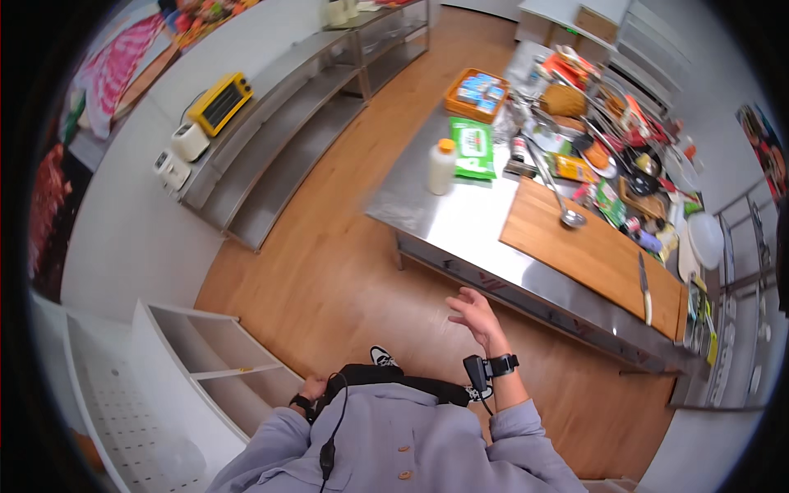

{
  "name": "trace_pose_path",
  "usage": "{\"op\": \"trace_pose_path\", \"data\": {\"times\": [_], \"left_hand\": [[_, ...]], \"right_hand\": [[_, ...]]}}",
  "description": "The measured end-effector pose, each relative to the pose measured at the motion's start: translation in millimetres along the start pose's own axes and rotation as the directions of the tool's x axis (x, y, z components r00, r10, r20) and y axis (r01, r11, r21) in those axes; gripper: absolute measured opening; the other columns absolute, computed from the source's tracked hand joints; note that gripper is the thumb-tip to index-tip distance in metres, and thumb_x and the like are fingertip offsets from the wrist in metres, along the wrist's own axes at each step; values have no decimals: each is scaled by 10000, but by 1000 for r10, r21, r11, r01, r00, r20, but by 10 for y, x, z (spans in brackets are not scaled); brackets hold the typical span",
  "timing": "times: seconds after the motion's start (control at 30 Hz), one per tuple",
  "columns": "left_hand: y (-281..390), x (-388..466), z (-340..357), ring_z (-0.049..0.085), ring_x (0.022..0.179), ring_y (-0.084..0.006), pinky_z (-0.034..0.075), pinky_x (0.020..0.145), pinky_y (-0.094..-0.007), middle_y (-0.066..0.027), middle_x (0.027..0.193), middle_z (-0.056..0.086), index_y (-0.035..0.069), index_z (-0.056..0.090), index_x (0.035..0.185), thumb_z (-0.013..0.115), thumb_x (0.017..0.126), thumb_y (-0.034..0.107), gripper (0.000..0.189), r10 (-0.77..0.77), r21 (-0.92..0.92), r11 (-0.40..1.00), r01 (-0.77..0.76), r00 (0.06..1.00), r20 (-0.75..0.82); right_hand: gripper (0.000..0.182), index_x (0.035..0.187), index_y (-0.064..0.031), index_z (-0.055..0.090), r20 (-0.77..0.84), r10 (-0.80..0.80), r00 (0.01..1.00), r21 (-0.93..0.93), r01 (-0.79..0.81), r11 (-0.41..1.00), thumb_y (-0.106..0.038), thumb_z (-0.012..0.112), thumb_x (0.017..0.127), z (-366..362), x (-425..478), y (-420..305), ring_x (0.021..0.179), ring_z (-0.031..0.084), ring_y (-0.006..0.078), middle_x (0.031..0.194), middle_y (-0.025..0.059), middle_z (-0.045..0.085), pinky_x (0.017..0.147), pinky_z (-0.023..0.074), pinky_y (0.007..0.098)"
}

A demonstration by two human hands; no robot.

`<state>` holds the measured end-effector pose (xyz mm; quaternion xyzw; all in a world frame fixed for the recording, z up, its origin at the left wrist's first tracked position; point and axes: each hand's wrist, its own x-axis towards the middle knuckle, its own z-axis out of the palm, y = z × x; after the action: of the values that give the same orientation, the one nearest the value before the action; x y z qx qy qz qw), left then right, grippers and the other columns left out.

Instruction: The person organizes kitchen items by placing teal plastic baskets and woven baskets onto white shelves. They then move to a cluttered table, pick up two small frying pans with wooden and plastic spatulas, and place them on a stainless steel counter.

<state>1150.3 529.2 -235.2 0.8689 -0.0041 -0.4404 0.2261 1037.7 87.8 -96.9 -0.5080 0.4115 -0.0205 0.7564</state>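
Observation:
My right hand (478,315) is raised in the air short of the steel table's front edge, its fingers apart and nothing in it. A black strap with a small device circles that wrist. My left hand (314,387) hangs low by my thigh, beside a white open-fronted cabinet (196,374); its fingers are partly hidden, so I cannot tell whether it touches anything. On the steel table (407,203) stand an orange-capped bottle (441,169) and a green packet (473,148). A wooden cutting board (573,259) carries a ladle (570,217) and a knife (644,289).
A wicker basket (453,108) holds blue-and-white packs at the table's left edge. Pans, utensils and food packages crowd the far side. Left across the wooden floor (308,246), a steel shelf (290,129) bears a yellow toaster oven (220,103) and a white toaster (190,142).

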Motion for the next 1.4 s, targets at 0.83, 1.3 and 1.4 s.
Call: {"op": "trace_pose_path", "data": {"times": [0.83,1.3,1.4], "left_hand": [[2266,2405,-3336,642,896,-177,520,768,-277,-99,1039,649,2,566,1121,524,909,130,252,24,-502,865,13,998,66],[5853,4428,-4188,623,837,-140,490,717,-243,-74,960,650,-14,593,1068,565,891,98,211,348,-14,921,-388,808,476],[6570,4825,-4316,617,846,-128,481,718,-231,-68,983,650,-13,589,1095,579,892,116,241,359,42,888,-458,748,559]], "right_hand": [[358,1012,80,444,-932,14,-363,49,-88,995,-272,444,946,880,2429,199,869,564,386,931,289,558,802,448,438],[317,926,47,467,-882,240,-405,239,54,970,-269,471,901,1328,2304,711,768,552,261,835,131,525,699,456,377],[188,863,19,535,-686,674,-274,579,355,734,-160,483,837,2368,2551,291,596,554,169,824,96,576,444,435,293]]}}
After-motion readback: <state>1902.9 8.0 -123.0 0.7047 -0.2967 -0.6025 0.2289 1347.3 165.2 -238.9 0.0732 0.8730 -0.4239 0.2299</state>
